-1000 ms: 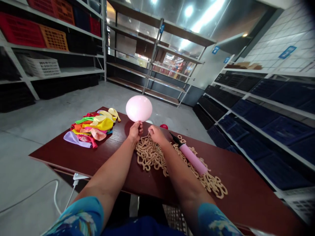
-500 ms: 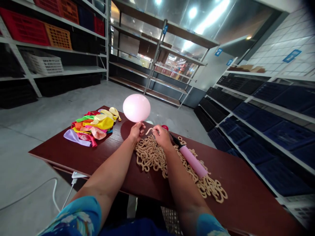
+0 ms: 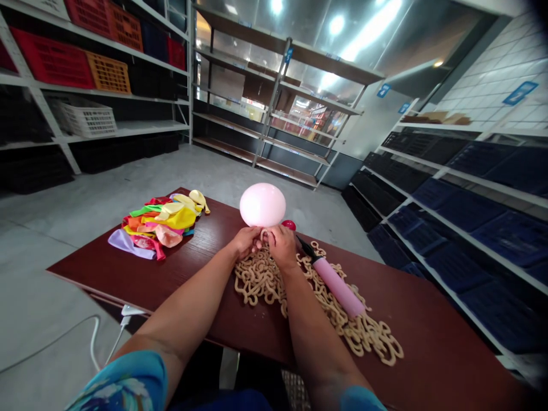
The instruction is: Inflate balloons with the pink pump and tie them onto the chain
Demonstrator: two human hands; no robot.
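Observation:
An inflated pale pink balloon [image 3: 262, 204] stands above my two hands, and my left hand [image 3: 248, 242] is closed on its neck. Right up against it, my right hand [image 3: 281, 244] pinches one end of a beige rope [image 3: 264, 233] at the base of the balloon; the fingers partly hide that spot. Below the hands, a tangled heap of the same beige rope [image 3: 259, 278] lies on the dark red table [image 3: 205, 285]. To the right, a pink hand pump [image 3: 340, 286] with a black nozzle rests on more of the rope.
Several limp coloured balloons [image 3: 165, 222] are piled at the table's left. A small red round object [image 3: 289, 225] sits behind my right hand. Shelves with crates [image 3: 109, 71] stand at the left, dark blue bins [image 3: 447, 208] at the right. A white cable [image 3: 96, 337] hangs at the left edge.
My left hand has moved right and a little down with the balloon. Both hands now meet, and the rope end in my right hand is at the balloon's neck.

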